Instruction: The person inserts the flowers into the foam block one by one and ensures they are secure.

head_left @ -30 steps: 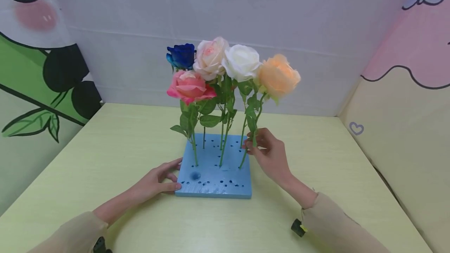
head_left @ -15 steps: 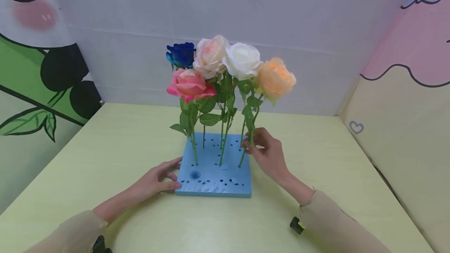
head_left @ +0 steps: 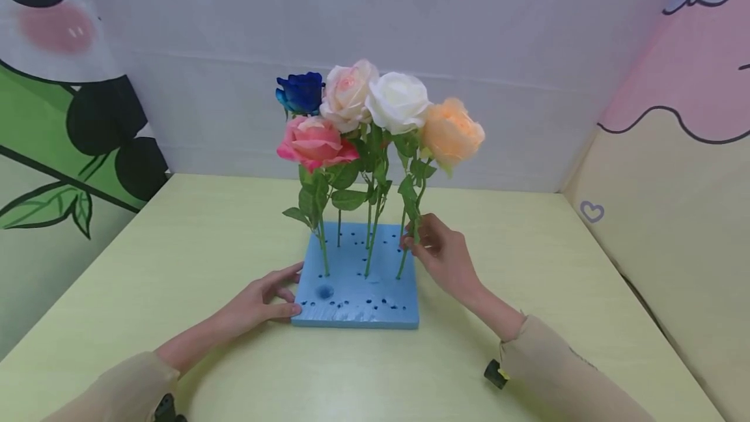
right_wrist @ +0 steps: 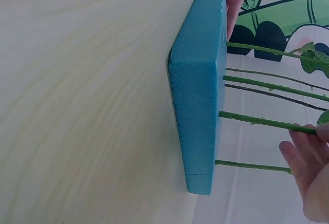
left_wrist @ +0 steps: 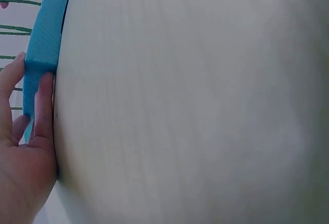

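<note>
My right hand (head_left: 446, 256) pinches the green stem of a peach-orange rose (head_left: 452, 137); the stem's lower end stands in a blue foam board (head_left: 351, 314). In the right wrist view, fingers (right_wrist: 303, 154) hold that stem (right_wrist: 257, 120) above the board. At the board's left edge my left hand (head_left: 263, 298) holds it, thumb on the near corner and fingers along the side. Other roses stand in the board: a blue one (head_left: 300, 93), a pale pink one (head_left: 349, 93), a white one (head_left: 400, 103) and a deep pink one (head_left: 316, 142). Leaves partly hide the stems.
The board lies on a pale yellow table (head_left: 234, 370), and many small holes and one larger dent (head_left: 324, 292) mark its top. A light grey backdrop (head_left: 234, 116) rises behind, with painted panels at both sides.
The peach-orange rose's head has shifted left and slightly down, its stem becoming more upright. My right hand has moved slightly left with it. My left hand stays at the board.
</note>
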Action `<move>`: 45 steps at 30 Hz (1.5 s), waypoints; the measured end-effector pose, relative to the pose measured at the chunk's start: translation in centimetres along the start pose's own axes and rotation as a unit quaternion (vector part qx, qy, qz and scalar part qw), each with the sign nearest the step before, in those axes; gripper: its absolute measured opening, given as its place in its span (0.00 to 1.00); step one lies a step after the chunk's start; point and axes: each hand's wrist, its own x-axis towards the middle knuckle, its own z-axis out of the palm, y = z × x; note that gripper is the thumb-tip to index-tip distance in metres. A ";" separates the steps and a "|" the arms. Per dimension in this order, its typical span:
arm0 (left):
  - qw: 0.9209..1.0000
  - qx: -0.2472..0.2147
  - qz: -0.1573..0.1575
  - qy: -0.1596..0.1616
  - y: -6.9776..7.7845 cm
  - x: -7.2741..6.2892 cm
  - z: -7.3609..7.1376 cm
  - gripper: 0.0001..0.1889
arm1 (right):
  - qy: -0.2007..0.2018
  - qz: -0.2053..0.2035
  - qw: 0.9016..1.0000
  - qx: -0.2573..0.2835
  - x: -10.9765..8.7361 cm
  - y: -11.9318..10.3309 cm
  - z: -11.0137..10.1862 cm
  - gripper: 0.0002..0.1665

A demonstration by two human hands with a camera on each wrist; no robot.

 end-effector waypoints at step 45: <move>0.999 -0.044 -0.027 -0.014 0.7 -0.2 0.1 0.45 | -0.057 0.031 0.998 -0.008 -0.6 0.3 0.7 0.06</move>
